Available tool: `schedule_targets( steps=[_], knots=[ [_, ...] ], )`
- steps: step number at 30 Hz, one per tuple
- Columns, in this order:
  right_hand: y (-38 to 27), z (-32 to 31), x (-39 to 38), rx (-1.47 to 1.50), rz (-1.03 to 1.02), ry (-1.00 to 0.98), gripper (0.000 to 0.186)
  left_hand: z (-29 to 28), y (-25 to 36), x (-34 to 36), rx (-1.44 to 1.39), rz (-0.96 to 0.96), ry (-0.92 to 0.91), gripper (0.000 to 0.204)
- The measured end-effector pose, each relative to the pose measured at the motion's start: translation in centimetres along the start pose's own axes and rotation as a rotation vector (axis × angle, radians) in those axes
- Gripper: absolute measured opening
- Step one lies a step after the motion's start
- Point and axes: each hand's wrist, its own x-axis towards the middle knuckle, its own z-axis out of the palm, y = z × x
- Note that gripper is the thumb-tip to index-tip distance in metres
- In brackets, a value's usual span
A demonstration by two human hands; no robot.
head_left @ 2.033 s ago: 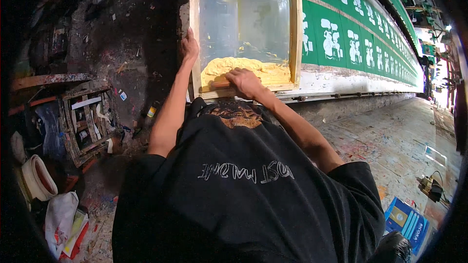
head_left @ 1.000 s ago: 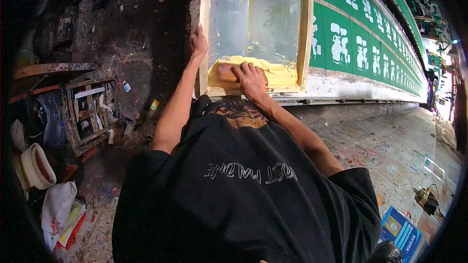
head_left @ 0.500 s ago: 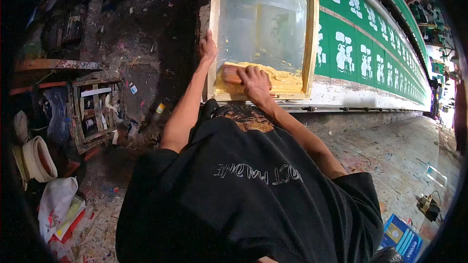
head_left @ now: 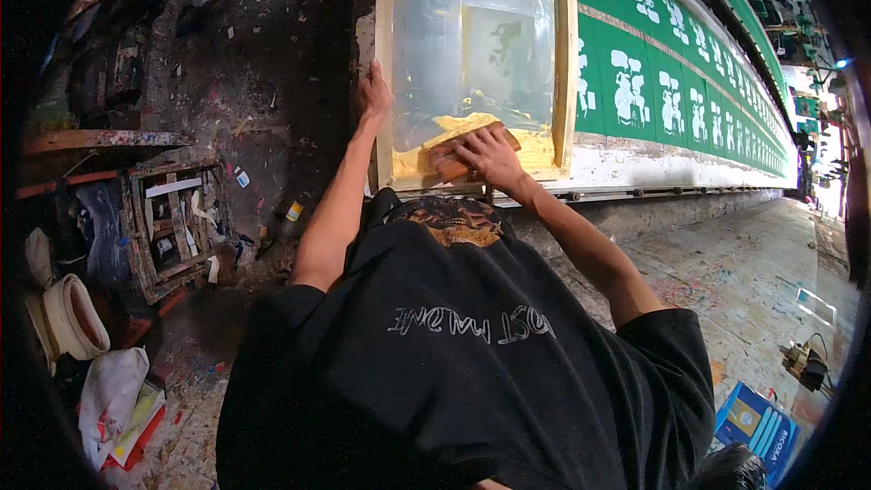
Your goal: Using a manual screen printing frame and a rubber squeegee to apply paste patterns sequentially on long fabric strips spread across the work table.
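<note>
A wooden-framed printing screen (head_left: pixel 385 73) lies on a long table covered with green printed cloth (head_left: pixel 671 82). My left hand (head_left: pixel 373 91) grips the left rail of the frame. My right hand (head_left: pixel 485 156) is shut on a wooden squeegee (head_left: pixel 454 152), which sits tilted in a pool of yellow ink (head_left: pixel 535 143) at the near end of the mesh. My black shirt fills the lower half of the view.
The paint-spattered table edge (head_left: pixel 635 191) runs off to the right. To the left stands a cluttered wooden crate (head_left: pixel 172 227), a cream bucket (head_left: pixel 73 313) and rags. A blue box (head_left: pixel 758 422) and a small device (head_left: pixel 803 363) lie on the floor at right.
My right hand has turned the squeegee from flat along the near rail to tilted, spreading the yellow ink. My head moved, so the frame sits further right in view.
</note>
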Motion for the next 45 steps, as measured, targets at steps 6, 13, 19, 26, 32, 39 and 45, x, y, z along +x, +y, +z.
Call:
schedule_targets(
  steps=[6,13,19,26,32,39,45],
  knots=[
    [0.6,-1.0,-2.7,0.118,0.217,-0.041,0.055,-0.5,0.6,-0.6,-0.008,0.006,-0.023,0.087],
    [1.8,0.0,-2.1,0.064,0.578,0.196,0.038,-0.2,0.9,-1.1,0.003,0.018,0.005,0.087],
    [-2.7,1.9,1.8,0.062,0.223,0.078,0.038,0.1,1.3,-1.4,-0.030,0.030,0.050,0.085],
    [0.5,0.7,0.5,0.012,0.079,0.026,0.036,0.3,-1.1,0.8,0.067,0.038,0.028,0.087],
    [5.3,-0.3,-5.4,0.039,0.410,0.105,0.029,-0.5,-0.5,0.6,0.086,-0.026,-0.013,0.092],
    [0.8,-0.1,-4.6,0.136,0.452,0.082,0.043,-0.3,1.3,-0.8,0.053,-0.009,-0.016,0.094],
    [1.6,-1.9,-2.4,0.217,0.344,0.022,0.030,0.1,0.0,0.3,0.036,0.002,0.033,0.083]
  ],
)
